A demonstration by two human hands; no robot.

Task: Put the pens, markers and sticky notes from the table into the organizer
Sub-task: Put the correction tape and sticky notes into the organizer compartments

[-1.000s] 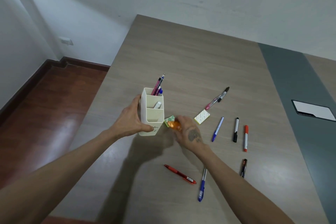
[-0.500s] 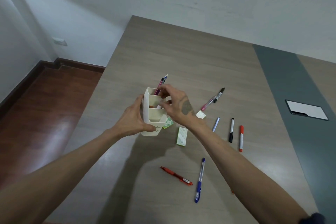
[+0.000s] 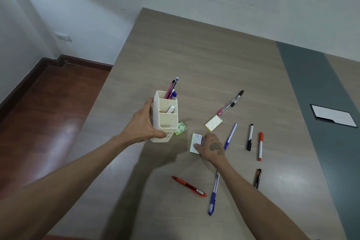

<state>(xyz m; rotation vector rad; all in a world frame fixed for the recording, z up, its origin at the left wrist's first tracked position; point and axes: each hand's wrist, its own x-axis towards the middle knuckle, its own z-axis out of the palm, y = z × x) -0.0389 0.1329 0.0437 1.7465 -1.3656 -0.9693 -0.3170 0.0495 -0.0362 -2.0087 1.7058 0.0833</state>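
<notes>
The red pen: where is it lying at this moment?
In the head view the red pen lies on the table between the two forearms, nearer the camera than the right hand, just left of the blue pen.

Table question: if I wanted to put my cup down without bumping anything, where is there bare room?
The far half of the table, beyond the organizer and the black marker, is bare. So is the near left strip beside the left hand. Crowded: right of the organizer, where pads, pens and the right hand cluster.

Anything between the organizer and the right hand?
Head view: the green checkered sticky pad beside the organizer, then bare table up to the pad under the right hand.
</notes>
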